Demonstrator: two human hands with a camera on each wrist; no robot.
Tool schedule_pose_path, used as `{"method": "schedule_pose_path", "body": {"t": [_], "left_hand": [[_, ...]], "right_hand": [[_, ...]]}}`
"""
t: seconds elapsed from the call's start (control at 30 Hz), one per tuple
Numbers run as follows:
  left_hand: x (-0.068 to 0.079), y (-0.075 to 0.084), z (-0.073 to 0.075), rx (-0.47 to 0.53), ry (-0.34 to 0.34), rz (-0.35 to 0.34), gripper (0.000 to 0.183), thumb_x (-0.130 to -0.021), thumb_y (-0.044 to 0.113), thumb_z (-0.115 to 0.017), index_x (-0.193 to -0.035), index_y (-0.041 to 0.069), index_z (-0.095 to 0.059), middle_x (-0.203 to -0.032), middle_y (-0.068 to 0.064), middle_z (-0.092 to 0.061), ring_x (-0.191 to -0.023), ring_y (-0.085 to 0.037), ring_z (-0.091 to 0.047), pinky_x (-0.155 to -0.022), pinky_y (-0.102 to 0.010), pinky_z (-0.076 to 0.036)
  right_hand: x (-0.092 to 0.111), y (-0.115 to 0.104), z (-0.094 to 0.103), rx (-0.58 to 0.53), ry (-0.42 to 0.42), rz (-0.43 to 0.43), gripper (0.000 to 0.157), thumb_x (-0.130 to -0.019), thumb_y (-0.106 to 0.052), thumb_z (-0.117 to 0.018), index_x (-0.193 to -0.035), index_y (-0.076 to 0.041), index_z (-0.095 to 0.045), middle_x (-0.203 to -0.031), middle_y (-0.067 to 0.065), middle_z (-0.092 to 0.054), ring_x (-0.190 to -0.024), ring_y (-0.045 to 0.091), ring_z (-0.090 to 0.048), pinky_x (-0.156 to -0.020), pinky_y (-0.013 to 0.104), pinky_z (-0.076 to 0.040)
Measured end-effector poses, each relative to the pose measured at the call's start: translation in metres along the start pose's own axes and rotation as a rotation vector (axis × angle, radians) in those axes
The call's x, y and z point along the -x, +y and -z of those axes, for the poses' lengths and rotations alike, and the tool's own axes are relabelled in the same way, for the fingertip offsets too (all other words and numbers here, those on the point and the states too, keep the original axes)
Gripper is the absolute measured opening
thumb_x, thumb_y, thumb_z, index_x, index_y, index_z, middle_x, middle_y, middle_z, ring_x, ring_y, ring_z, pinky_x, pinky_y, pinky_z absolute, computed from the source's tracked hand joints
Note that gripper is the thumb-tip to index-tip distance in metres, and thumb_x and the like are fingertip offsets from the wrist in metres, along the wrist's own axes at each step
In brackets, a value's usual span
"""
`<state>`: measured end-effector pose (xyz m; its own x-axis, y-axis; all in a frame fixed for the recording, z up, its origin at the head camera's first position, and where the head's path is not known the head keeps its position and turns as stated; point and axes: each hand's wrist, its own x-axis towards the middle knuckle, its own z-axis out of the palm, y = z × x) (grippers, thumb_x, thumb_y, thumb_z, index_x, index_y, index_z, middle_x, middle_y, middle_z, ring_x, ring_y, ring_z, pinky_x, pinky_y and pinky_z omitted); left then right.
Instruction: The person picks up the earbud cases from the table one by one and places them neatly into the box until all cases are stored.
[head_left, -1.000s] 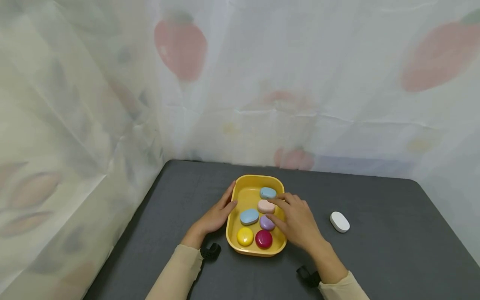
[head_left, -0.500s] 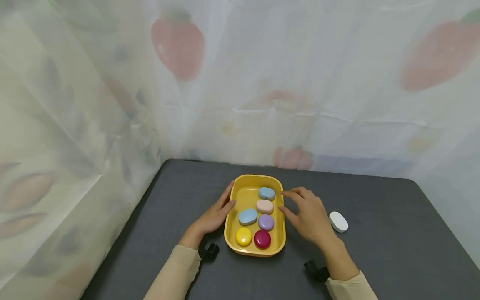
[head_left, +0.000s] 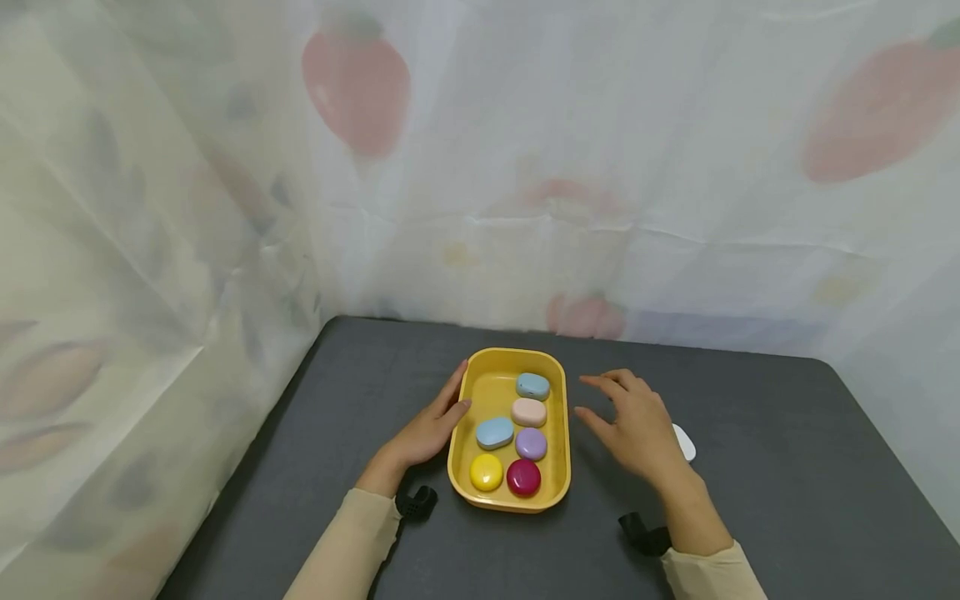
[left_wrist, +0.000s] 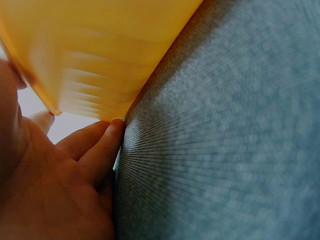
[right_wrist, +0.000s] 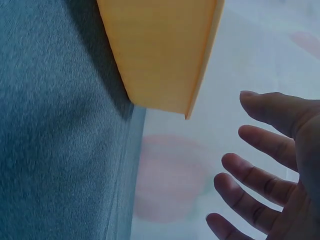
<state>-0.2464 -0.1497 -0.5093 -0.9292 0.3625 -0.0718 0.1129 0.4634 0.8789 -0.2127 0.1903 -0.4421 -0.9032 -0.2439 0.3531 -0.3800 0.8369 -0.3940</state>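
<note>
A yellow tray (head_left: 510, 360) lies on the dark table in the head view. My left hand (head_left: 423, 429) holds its left side, thumb at the rim and fingers along the outer wall; the left wrist view has these fingers (left_wrist: 102, 145) against the wall. Inside the tray are two light blue oval pieces (head_left: 495, 433), a pale pink oval (head_left: 528, 412), a purple round piece (head_left: 531, 444), a yellow round piece (head_left: 486, 472) and a dark red round piece (head_left: 523, 477). Right of the tray my right hand (head_left: 637, 429) hovers with spread fingers, holding nothing.
A white oval piece (head_left: 684, 442) lies on the grey table (head_left: 787, 467), partly behind the right hand. Pale printed curtains (head_left: 480, 167) hang along the back and left. Black wrist straps (head_left: 645, 536) sit on both wrists.
My right hand has moved from over the tray out to its right, and now partly covers the white piece. The left hand keeps its place on the tray, whose pieces lie as before.
</note>
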Motion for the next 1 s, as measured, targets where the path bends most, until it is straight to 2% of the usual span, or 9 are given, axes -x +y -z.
{"method": "schedule_pose_path", "body": {"t": [0.23,0.47,0.53,0.7,0.9,1.0], "left_hand": [[-0.001,0.0,-0.002,0.0,-0.003,-0.011,0.063,-0.113,0.042,-0.041,-0.159,0.058,-0.001,-0.174,0.013,-0.008,-0.162,-0.02,-0.012,-0.129,-0.054,-0.018],[-0.002,0.001,-0.002,0.001,-0.003,-0.015,0.066,-0.113,0.041,-0.041,-0.167,0.043,-0.002,-0.174,0.012,-0.008,-0.162,-0.02,-0.012,-0.129,-0.054,-0.018],[-0.002,0.002,-0.002,0.003,-0.005,-0.018,0.066,-0.113,0.04,-0.041,-0.166,0.043,-0.002,-0.174,0.011,-0.008,-0.162,-0.02,-0.012,-0.129,-0.054,-0.018],[-0.001,0.002,-0.003,0.0,-0.003,-0.012,0.064,-0.113,0.042,-0.041,-0.163,0.053,-0.001,-0.174,0.012,-0.008,-0.162,-0.02,-0.012,-0.129,-0.053,-0.018],[-0.002,0.001,-0.004,-0.001,-0.002,-0.019,0.066,-0.113,0.042,-0.041,-0.167,0.043,-0.003,-0.174,0.013,-0.008,-0.162,-0.021,-0.012,-0.129,-0.055,-0.018],[-0.002,0.001,-0.004,0.0,-0.003,-0.021,0.066,-0.113,0.042,-0.041,-0.166,0.045,-0.002,-0.173,0.014,-0.008,-0.162,-0.021,-0.012,-0.129,-0.055,-0.017]], "right_hand": [[0.001,0.01,0.005,0.017,-0.025,-0.051,0.049,-0.092,-0.035,-0.081,-0.136,-0.017,-0.069,-0.13,0.015,-0.064,-0.118,0.039,-0.061,-0.097,0.065,-0.047],[0.002,0.021,0.009,0.047,-0.05,-0.094,0.053,-0.093,-0.035,-0.08,-0.139,-0.014,-0.066,-0.133,0.019,-0.061,-0.118,0.044,-0.06,-0.096,0.066,-0.047],[0.002,0.025,0.01,0.051,-0.06,-0.108,0.054,-0.093,-0.035,-0.079,-0.141,-0.014,-0.065,-0.134,0.021,-0.06,-0.118,0.045,-0.059,-0.095,0.066,-0.047],[0.003,0.033,0.014,0.063,-0.096,-0.158,0.057,-0.095,-0.036,-0.077,-0.145,-0.013,-0.062,-0.138,0.023,-0.056,-0.121,0.047,-0.055,-0.095,0.067,-0.045],[0.004,0.043,0.021,0.081,-0.131,-0.217,0.06,-0.096,-0.037,-0.076,-0.147,-0.012,-0.058,-0.142,0.027,-0.052,-0.125,0.051,-0.052,-0.094,0.069,-0.044],[0.005,0.047,0.023,0.086,-0.155,-0.244,0.062,-0.096,-0.038,-0.075,-0.148,-0.011,-0.057,-0.143,0.029,-0.05,-0.125,0.053,-0.051,-0.094,0.07,-0.044]]}}
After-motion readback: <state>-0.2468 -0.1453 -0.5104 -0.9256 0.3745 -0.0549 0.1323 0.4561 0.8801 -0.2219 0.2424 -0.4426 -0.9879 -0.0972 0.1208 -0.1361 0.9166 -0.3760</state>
